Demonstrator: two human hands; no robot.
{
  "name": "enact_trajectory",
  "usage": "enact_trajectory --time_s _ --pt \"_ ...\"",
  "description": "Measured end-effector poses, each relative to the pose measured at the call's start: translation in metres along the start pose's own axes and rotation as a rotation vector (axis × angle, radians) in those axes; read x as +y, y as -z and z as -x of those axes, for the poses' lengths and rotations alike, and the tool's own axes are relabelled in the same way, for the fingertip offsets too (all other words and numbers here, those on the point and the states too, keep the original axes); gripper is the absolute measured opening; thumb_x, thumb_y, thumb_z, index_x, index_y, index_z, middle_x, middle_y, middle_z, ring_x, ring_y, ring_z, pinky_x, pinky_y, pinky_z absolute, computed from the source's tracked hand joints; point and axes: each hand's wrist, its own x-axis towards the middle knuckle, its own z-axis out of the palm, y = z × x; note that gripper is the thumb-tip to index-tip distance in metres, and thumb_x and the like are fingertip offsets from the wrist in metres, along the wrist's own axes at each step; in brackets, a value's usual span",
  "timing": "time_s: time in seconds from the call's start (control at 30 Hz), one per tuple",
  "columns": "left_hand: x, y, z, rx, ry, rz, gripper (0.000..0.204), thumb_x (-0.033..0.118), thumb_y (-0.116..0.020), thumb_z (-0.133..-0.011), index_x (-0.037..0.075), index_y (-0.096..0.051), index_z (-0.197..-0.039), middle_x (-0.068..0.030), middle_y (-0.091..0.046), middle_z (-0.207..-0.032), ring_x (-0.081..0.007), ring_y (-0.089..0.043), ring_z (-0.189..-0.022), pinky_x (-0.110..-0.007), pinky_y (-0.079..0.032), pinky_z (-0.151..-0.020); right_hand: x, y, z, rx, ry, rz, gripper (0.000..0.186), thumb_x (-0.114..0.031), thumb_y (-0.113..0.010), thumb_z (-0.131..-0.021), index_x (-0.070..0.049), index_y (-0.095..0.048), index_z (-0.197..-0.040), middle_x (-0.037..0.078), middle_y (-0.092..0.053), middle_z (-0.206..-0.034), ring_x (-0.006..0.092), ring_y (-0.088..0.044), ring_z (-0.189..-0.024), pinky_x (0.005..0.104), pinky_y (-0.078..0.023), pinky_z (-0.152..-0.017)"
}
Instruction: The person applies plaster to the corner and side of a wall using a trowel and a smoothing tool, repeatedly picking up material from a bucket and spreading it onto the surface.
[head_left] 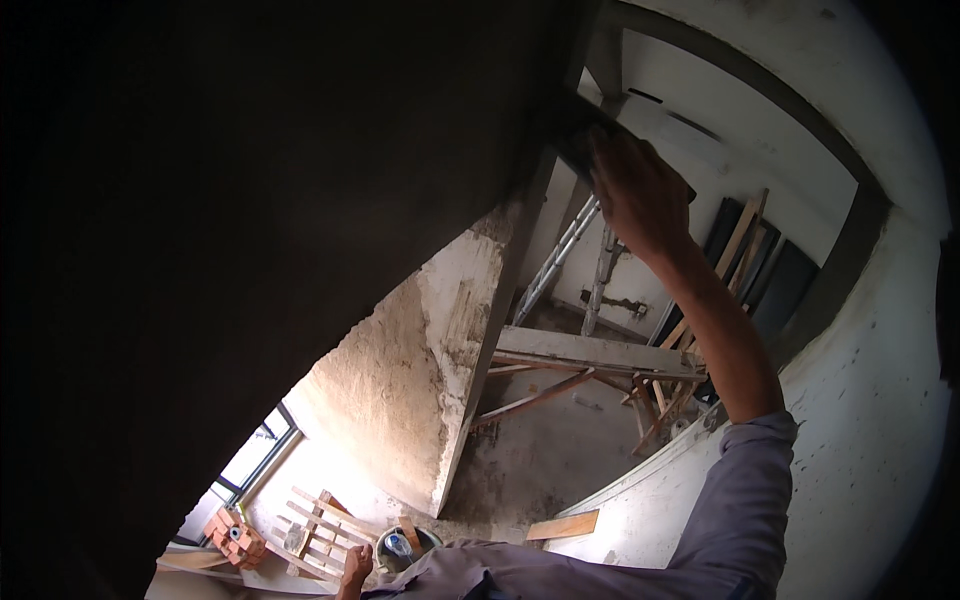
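My right hand (640, 190) is raised with its fingers wrapped round a dark, flat plastering trowel (575, 125). The trowel lies at the edge of a large dark wall surface (300, 180) that looks freshly coated; shadow hides where the two touch. Below the ragged lower border of the dark coat shows bare, stained wall (390, 370). Low at the left, my left hand (356, 568) hangs close to a bucket (432, 540) on the floor. Its fingers look curled in, and whatever they may hold is hidden.
Through the opening stand a trestle with a plank (600, 350), a metal ladder (560, 260) and leaning boards (740, 240). On the floor lie a wooden pallet (325, 530), stacked orange bricks (235, 540) and a short board (563, 526). A pale wall (860, 420) rises on the right.
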Motion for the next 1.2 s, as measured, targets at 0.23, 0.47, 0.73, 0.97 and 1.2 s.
enact_trajectory --time_s 0.23,0.47,0.73,0.97,1.2 --pt "-0.002 0.007 0.002 -0.015 -0.014 -0.008 0.046 0.035 -0.047 -0.094 -0.006 -0.061 -0.076 -0.0316 -0.055 -0.073 -0.0472 -0.058 -0.074 -0.052 -0.042 -0.065 -0.013 -0.011 0.023 0.017 0.120 0.026 0.045 -0.006 -0.067 -0.077 -0.001 -0.057 -0.121 0.012 -0.060 -0.099 0.0279 -0.063 -0.089 0.0381 -0.056 -0.075" --pt "0.036 0.015 0.008 0.029 -0.211 -0.064 0.037 0.034 -0.053 -0.093 -0.002 -0.064 -0.095 -0.0280 -0.064 -0.087 -0.0445 -0.063 -0.082 -0.049 -0.049 -0.073 -0.021 -0.015 0.062 0.019 -0.085 -0.286 0.041 -0.013 -0.061 -0.089 -0.001 -0.054 -0.127 0.016 -0.061 -0.098 0.0312 -0.064 -0.086 0.0402 -0.054 -0.079" --pt "0.376 0.093 -0.114 0.329 -0.946 0.013 0.054 0.020 -0.060 -0.095 0.002 -0.040 -0.141 -0.0252 -0.038 -0.146 -0.0400 -0.035 -0.137 -0.047 -0.032 -0.111 0.047 -0.114 -0.020 0.587 -0.467 -0.783 0.042 -0.016 -0.054 -0.093 0.000 -0.052 -0.132 0.020 -0.059 -0.128 0.0368 -0.058 -0.117 0.0413 -0.046 -0.099" --pt "0.572 0.123 -0.134 0.565 -1.145 0.155 0.068 0.045 -0.034 -0.102 0.001 -0.018 -0.151 -0.0243 -0.016 -0.157 -0.0411 -0.014 -0.146 -0.049 -0.017 -0.117 0.000 -0.173 0.019 0.454 -0.569 -0.819 0.041 -0.023 -0.048 -0.096 0.000 -0.053 -0.131 0.022 -0.059 -0.126 0.0395 -0.056 -0.118 0.0455 -0.042 -0.103" --pt "0.607 0.114 -0.171 0.781 -1.113 0.196 0.069 0.046 -0.022 -0.103 -0.002 -0.012 -0.152 -0.0261 -0.009 -0.157 -0.0422 -0.006 -0.146 -0.051 -0.007 -0.117 -0.078 -0.238 0.215 0.117 -0.838 -0.977 0.048 -0.009 -0.052 -0.088 -0.007 -0.051 -0.136 0.020 -0.061 -0.122 0.0373 -0.058 -0.114 0.0427 -0.043 -0.100"
